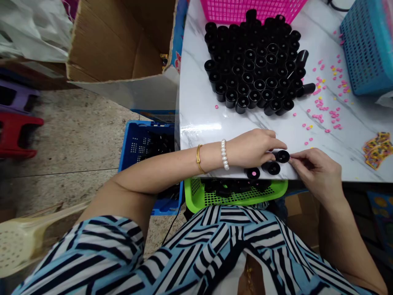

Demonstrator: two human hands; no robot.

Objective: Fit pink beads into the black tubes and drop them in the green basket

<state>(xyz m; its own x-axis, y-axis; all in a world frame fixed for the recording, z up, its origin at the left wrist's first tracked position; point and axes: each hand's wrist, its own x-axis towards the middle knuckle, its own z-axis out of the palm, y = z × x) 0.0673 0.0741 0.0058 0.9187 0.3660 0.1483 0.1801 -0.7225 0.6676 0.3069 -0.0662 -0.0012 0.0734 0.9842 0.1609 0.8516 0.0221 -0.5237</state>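
Observation:
Near the table's front edge, my left hand has its thumb and fingers closed about a small black plastic cylinder with its hollow end facing up. My right hand is pinched at the right side of that cylinder's rim; whatever lies between its fingertips is too small to make out. Two more black cylinders stand beside my left hand: one cylinder just below the fingers, and another farther left with a pink disc inside it.
A dense cluster of upright black cylinders fills the table's back, before a pink basket. Small pink and yellow pieces lie scattered right, near a blue basket and printed cards. A green basket sits below the edge.

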